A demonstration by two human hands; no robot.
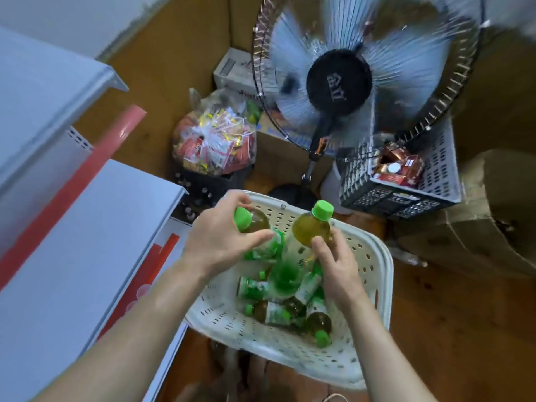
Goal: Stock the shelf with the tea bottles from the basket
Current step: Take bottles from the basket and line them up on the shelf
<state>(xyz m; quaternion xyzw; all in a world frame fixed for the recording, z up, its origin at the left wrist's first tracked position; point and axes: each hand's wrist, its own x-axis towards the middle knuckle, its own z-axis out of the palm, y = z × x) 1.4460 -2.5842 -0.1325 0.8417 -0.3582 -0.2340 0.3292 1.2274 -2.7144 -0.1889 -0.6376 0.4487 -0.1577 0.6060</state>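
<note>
- Two tea bottles lifted above the basket (374, 256), one in each hand; the rest lying jumbled on the basket's floor.
- Left hand (220, 236) over the basket's far left corner, fingers and thumb curled round the shoulder of a bottle (255, 223) just below its green cap; bottle tipped, cap pointing left.
- Right hand (336, 265) over the basket's middle, fingers wrapped round the body of a second bottle (311, 229); neck tilted up and away, cap clear of the fingers.
- Both grips closed firmly on the bottles, nothing loose in either hand as far as visible.
- Shelf (72, 256) immediately left of the basket, its white board bare on the visible part, red edge strip along it.
- Step in hand, by judgement: carrying both bottles from basket to shelf.
- Advice for doing it well: raise both clear of the basket's rim before swinging left; turn each upright on the way; set the left one down first, deep on the board, then the right beside it, labels outward.
- Worth minding: the standing fan (339, 82) just beyond the basket, spinning; keep the lift low and leftward.
- Left grip high on the neck, so likely to swing; steady before release.
</note>
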